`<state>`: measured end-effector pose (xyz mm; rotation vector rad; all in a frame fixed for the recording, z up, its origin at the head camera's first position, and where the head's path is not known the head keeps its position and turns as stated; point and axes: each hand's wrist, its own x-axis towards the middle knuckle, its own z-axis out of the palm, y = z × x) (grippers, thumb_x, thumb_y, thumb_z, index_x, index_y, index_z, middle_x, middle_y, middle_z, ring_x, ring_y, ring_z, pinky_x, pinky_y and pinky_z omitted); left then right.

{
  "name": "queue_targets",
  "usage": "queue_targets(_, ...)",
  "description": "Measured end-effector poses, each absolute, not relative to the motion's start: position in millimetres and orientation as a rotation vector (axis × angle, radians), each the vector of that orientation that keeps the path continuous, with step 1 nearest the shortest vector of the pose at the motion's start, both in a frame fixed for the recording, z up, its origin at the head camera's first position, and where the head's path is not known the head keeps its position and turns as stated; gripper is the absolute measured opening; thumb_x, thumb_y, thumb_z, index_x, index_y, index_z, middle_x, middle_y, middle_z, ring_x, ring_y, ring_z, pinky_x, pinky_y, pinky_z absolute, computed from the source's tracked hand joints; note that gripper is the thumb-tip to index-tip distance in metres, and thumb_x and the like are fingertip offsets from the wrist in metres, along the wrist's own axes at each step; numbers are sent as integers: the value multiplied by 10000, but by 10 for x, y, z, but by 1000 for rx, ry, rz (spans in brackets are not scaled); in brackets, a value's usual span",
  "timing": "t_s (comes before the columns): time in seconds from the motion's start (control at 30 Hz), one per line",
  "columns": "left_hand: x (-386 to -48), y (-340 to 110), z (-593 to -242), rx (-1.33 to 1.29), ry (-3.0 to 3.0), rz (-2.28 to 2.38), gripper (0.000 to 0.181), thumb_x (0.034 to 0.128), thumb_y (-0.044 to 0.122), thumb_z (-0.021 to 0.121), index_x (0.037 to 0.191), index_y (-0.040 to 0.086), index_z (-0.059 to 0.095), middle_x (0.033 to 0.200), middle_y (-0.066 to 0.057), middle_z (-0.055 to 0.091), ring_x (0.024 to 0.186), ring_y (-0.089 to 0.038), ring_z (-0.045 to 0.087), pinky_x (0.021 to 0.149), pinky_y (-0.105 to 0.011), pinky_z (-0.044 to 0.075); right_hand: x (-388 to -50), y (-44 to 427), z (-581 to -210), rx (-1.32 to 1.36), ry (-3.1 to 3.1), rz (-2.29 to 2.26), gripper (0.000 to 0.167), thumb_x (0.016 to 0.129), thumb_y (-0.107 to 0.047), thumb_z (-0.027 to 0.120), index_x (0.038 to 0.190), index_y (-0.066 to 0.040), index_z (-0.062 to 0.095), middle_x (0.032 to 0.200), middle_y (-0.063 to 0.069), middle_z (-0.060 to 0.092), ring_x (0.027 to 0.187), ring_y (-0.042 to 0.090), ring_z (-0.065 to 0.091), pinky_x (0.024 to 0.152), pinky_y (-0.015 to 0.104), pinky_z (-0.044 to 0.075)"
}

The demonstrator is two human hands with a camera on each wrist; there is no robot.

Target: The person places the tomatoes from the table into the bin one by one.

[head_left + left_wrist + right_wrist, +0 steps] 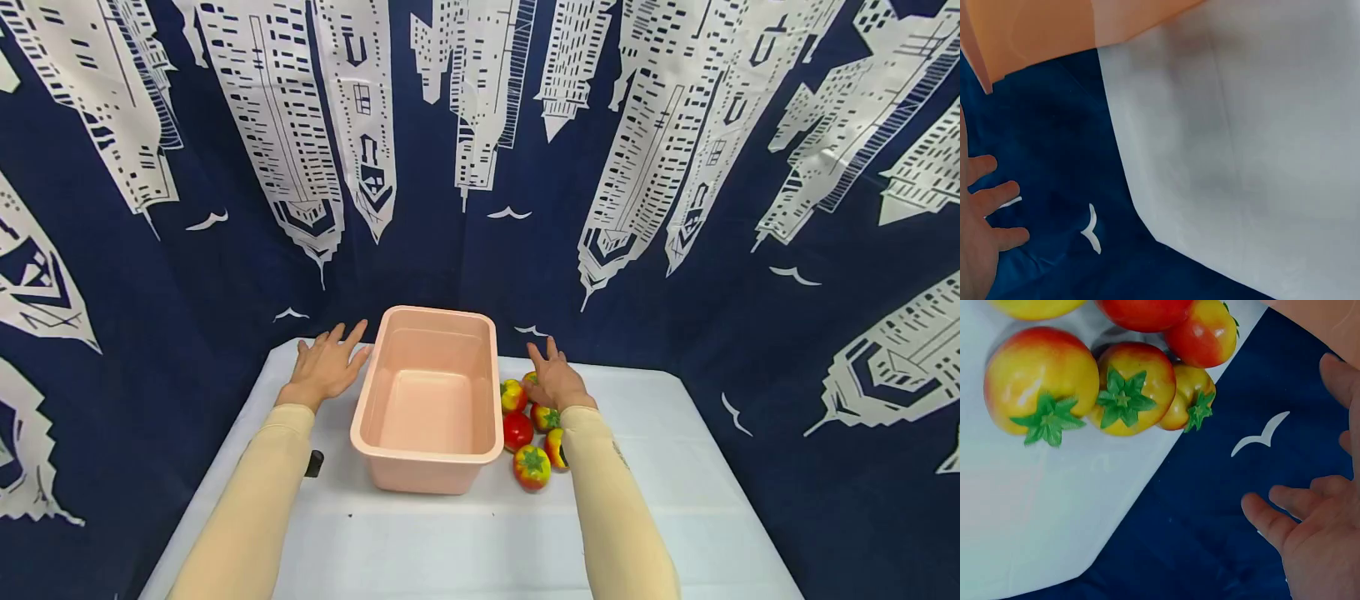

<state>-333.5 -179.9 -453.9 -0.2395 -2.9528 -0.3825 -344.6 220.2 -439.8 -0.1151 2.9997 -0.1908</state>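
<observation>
A pink plastic bin [427, 408] stands on the white table, its inside bare. Just left of its rim is the left hand [324, 367], fingers spread and holding nothing; the left wrist view shows this hand [985, 231] at the left edge, below the bin's wall [1041, 31]. To the right of the bin lie several red and yellow tomato-like fruits [532, 467] with green leafy tops. Over the far end of that group the right hand [557, 383] hovers with fingers extended and empty. In the right wrist view the hand [1322, 531] is apart from the fruits [1041, 381].
A small black object [314, 463] lies beside the left forearm. The white tabletop [660, 467] extends right of the fruits and in front of the bin. Behind the table hangs a dark blue cloth [465, 258] printed with white buildings and birds.
</observation>
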Motion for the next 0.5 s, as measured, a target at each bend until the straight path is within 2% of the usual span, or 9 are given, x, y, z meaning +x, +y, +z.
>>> queue_targets(0.13,-3336,-1750,-4526,-277,-2946,-383,577,1031,490,281,1556,257,225,1483,-225,408,1271,-457,484,969,-702,375,-3433,2226,-4436,-109,2957,-180,769,930,-335,617,1565,-213,199,1637,201,43,1380,445,393,1066,565,406)
queue_targets(0.27,-3331,-1718,-4491,-350,-2909,-433,543,1034,454,330,1534,244,304,1330,-211,541,1032,-406,626,793,-570,513,-3411,2266,-4480,-57,2940,-177,773,920,-329,639,1559,-184,229,1630,209,95,1314,438,479,1058,565,415)
queue_targets(0.4,-3324,-1693,-4486,-376,-2876,-498,486,1026,428,383,1474,241,421,1001,-109,679,777,-306,643,627,-469,510,-3361,2355,-4548,-10,2930,-209,737,902,-311,654,1529,-130,312,1585,246,234,1323,454,454,1069,596,388)
queue_targets(0.5,-3309,-1667,-4502,-363,-2865,-568,459,1020,411,414,1442,238,467,768,-15,674,681,-226,611,552,-388,466,-3309,2456,-4614,-2,2897,-250,716,890,-285,665,1511,-118,349,1543,239,333,1338,437,440,1088,599,366)
